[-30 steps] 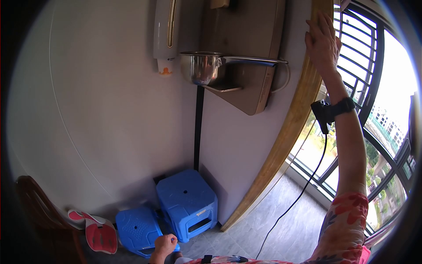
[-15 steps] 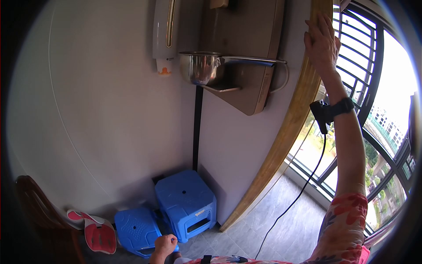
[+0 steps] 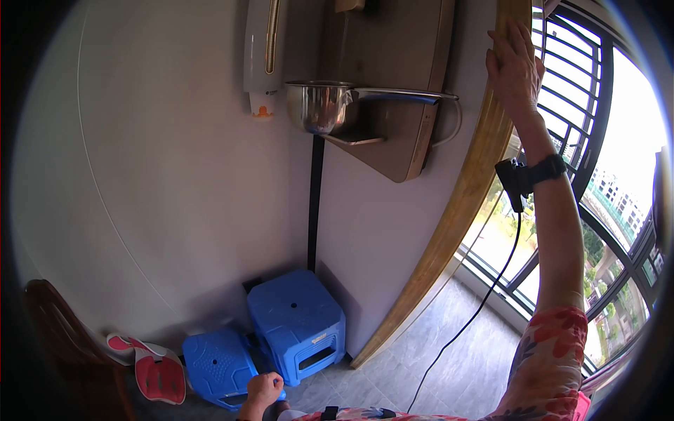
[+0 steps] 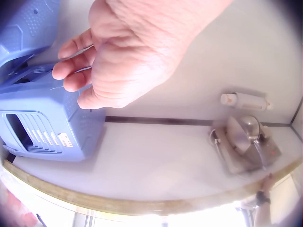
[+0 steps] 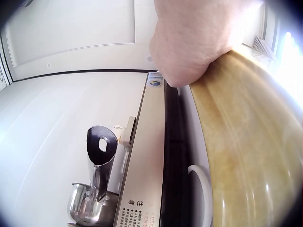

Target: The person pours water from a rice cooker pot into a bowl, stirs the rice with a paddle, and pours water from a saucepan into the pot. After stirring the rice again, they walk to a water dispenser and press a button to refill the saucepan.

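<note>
High on the wooden door frame [image 3: 516, 28], my right hand [image 3: 516, 74] rests with its fingers straight along the trim. In the right wrist view the heel of the hand [image 5: 194, 42] lies right at the frame's glossy edge [image 5: 251, 132]. Low down, my left hand [image 3: 263, 389] hangs loosely curled in front of two blue plastic stools [image 3: 296, 309]. The left wrist view has this hand [image 4: 128, 56] holding nothing, its fingers overlapping a stool [image 4: 57, 123]. A long-handled steel pot [image 3: 319, 109] sits on the small ledge of a bronze-coloured wall appliance [image 3: 393, 126].
A white cup dispenser [image 3: 261, 49] hangs left of the appliance. A red and white padded item [image 3: 160, 375] and a brown wooden chair [image 3: 67, 330] stand at lower left. A black cable [image 3: 477, 309] runs down from the right wrist camera, with windows [image 3: 597, 119] beyond.
</note>
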Demonstrator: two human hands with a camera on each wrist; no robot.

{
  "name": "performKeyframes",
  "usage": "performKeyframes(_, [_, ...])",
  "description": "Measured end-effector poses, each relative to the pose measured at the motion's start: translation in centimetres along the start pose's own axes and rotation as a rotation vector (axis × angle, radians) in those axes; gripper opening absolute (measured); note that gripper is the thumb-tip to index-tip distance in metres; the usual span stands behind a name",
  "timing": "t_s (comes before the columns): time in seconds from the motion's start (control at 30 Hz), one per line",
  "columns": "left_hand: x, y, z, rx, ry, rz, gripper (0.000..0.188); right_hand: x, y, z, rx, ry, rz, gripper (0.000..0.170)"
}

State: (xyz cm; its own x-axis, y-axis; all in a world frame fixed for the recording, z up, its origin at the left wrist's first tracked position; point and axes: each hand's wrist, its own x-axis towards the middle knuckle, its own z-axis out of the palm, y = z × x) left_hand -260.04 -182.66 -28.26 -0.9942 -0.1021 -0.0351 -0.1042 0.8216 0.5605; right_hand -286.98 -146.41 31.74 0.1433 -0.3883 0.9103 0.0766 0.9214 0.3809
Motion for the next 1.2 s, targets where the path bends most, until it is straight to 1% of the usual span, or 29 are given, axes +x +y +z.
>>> performKeyframes(0.37, [0.1, 1.0, -1.6, -0.006, -0.019, 0.002, 0.011, 0.0, 0.0, -0.1, 0.005, 0.004, -0.005, 0.035])
performKeyframes(0.53, [0.0, 1.6, -2.3, -0.019, -0.024, -0.006, 0.011, 0.0, 0.1, 0.1, 0.026, 0.048, -0.034, 0.034])
performKeyframes(0.73, [0.0, 2.2, -2.7, -0.01, -0.042, -0.021, 0.012, 0.0, 0.0, 0.0, 0.017, 0.027, -0.012, 0.034])
performKeyframes(0.8, [0.1, 0.7, -1.0, 0.005, -0.023, 0.0, 0.012, 0.0, -0.1, 0.0, 0.014, 0.015, -0.008, 0.034])
performKeyframes(0.9, [0.1, -0.1, 0.0, 0.01, -0.002, 0.018, 0.012, 0.1, -0.1, -0.1, 0.011, -0.003, 0.001, 0.034])
performKeyframes(1.2, [0.0, 0.3, -0.2, 0.0, -0.006, -0.004, 0.011, 0.1, 0.1, 0.2, 0.02, -0.002, 0.001, 0.035])
